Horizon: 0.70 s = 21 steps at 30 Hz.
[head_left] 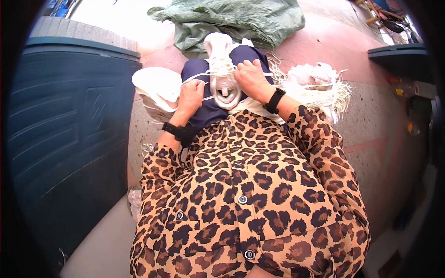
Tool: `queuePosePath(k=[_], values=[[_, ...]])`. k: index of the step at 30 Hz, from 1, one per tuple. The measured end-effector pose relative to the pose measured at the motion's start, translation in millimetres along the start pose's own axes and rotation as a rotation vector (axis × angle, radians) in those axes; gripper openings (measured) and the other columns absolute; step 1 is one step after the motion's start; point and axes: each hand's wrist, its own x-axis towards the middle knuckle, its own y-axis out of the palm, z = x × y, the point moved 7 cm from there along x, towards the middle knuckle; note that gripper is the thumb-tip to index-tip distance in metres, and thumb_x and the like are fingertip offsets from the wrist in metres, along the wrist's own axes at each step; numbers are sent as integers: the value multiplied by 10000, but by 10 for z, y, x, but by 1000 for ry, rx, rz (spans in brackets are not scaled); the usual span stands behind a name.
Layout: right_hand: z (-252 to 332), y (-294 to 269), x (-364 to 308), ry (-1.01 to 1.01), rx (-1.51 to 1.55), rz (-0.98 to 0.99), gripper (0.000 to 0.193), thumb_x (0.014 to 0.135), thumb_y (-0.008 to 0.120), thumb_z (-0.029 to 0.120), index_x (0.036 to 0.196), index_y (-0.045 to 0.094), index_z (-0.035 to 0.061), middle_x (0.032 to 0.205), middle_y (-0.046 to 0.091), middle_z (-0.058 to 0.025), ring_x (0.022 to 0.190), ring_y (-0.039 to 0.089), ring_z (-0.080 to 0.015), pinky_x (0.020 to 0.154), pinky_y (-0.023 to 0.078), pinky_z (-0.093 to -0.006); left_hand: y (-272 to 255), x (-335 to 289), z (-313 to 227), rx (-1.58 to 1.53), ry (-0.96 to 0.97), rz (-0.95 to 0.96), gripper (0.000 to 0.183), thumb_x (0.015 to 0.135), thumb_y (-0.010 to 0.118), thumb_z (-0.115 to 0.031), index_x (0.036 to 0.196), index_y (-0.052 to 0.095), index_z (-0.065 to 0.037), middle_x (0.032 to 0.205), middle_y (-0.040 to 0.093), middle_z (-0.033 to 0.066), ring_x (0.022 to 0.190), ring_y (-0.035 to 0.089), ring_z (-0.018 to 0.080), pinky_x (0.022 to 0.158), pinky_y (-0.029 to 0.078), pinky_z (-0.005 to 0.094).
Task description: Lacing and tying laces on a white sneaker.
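Note:
A white lace-up sneaker (225, 86) rests on my lap between my thighs, its toe pointing away from me and its opening toward me. White shoelace (200, 75) runs across its upper and stretches out to both sides. My left hand (191, 96) is closed in a fist on the lace, left of the shoe's opening. To the right of the tongue, my right hand (252, 78) is closed on the other side of the lace, close against the shoe. A lace end shows beyond its fingers.
At my left stand white shoe-like pieces (157, 85), partly overexposed. A bundle of white laces (336, 95) lies over pale material at my right. Beyond my knees spreads a green woven sack (241, 21). A dark blue door (69, 111) stands at the left.

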Motion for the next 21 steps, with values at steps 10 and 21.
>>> queuePosePath(k=[10,21], values=[[-130,-54,32,135,123,46,72,700,559,146,672,612,107,698,578,-43,744,539,-212,656,344,-376,68,77,-279,445,383,-198,169,806,480,-147,749,576,-21,700,589,176,682,582,345,611,461,425],[-100,-55,-54,157,167,64,267,786,513,267,655,604,53,701,589,-88,725,555,-244,655,366,-407,194,35,-462,594,499,-161,125,760,535,-168,775,598,-61,700,595,121,653,594,292,574,473,365]])
